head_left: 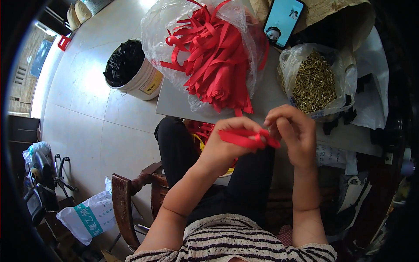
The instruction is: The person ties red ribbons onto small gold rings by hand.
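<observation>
My left hand (222, 142) is closed around a folded red ribbon (240, 139), held above my lap. Just beside the ribbon's right end is my right hand (297, 133), its fingers curled and the fingertips close together; whatever they may pinch is too small to make out. On the table ahead, a heap of loose red ribbons (214, 65) spills from a clear plastic bag (158, 32). To its right, many small gold-coloured wire pieces (315, 83) fill another clear bag. Between my legs, more red ribbon (201, 128) lies in a yellow-rimmed container (198, 143), partly hidden by my left arm.
A phone (284, 22) with a lit screen lies at the table's far side by brown paper (334, 15). A white bucket (144, 83) of black material stands left of the table (174, 98). A wooden chair arm (123, 209) and a white sack (94, 216) are lower left.
</observation>
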Demonstrator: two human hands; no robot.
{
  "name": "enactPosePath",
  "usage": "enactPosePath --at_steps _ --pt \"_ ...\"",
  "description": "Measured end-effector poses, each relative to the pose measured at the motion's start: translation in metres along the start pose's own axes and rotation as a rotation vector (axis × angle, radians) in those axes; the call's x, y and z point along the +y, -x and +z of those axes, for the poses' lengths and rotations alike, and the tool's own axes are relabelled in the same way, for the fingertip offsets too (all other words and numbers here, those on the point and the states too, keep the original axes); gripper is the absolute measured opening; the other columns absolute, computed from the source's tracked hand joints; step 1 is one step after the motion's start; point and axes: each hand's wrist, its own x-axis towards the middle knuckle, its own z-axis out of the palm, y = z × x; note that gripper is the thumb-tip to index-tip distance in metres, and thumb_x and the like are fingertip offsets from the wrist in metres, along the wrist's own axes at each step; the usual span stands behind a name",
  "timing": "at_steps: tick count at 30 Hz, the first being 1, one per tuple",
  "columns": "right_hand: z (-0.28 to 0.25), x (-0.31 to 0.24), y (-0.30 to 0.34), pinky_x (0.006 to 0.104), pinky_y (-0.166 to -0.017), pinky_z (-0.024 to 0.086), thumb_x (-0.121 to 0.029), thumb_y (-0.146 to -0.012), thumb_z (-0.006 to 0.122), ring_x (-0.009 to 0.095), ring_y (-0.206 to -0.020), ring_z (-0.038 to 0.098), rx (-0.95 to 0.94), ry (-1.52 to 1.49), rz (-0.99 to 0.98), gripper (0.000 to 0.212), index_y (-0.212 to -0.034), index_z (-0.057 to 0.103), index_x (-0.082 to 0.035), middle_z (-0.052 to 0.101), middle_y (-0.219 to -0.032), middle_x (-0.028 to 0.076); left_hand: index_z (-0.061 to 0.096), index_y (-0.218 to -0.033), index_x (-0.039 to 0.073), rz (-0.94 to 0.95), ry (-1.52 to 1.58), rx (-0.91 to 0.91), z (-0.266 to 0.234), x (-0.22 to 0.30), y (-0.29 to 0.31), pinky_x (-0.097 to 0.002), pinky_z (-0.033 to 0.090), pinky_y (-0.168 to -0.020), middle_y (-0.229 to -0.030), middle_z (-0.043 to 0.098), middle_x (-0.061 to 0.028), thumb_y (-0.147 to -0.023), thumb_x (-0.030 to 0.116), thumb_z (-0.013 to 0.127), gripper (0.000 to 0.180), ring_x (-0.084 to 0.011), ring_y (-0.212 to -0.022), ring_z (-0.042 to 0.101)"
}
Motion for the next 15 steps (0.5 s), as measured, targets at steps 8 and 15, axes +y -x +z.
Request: enactPosePath --at_steps 8,15 --pt "0.006 -0.009 0.026 0.0193 -0.052 0.049 0.005 -0.075 0.065 0.012 -0.058 0.063 0.079 0.163 -0.133 0.01 -0.085 0.064 0.007 0.064 -0.071 0.01 0.058 -0.087 -0.001 0.357 -0.482 0.139 0.0 0.004 0.005 -0.0197 0.044 -0.065 -0.077 0.061 -0.0025 -0.075 0.004 0.067 0.015 -0.0069 -0.07 0.056" --pt "-0.008 -0.021 0.02 0.0184 -0.051 0.048 0.004 -0.075 0.064 0.011 -0.055 0.062 -0.224 -0.01 0.065 0.006 -0.079 0.06 0.006 0.064 -0.068 0.008 0.056 -0.087 -0.002 0.334 -0.419 -0.171 -0.005 0.006 0.004 -0.0214 0.045 -0.069 -0.081 0.06 -0.0035 -0.074 0.0 0.066 0.016 -0.0074 -0.079 0.056"
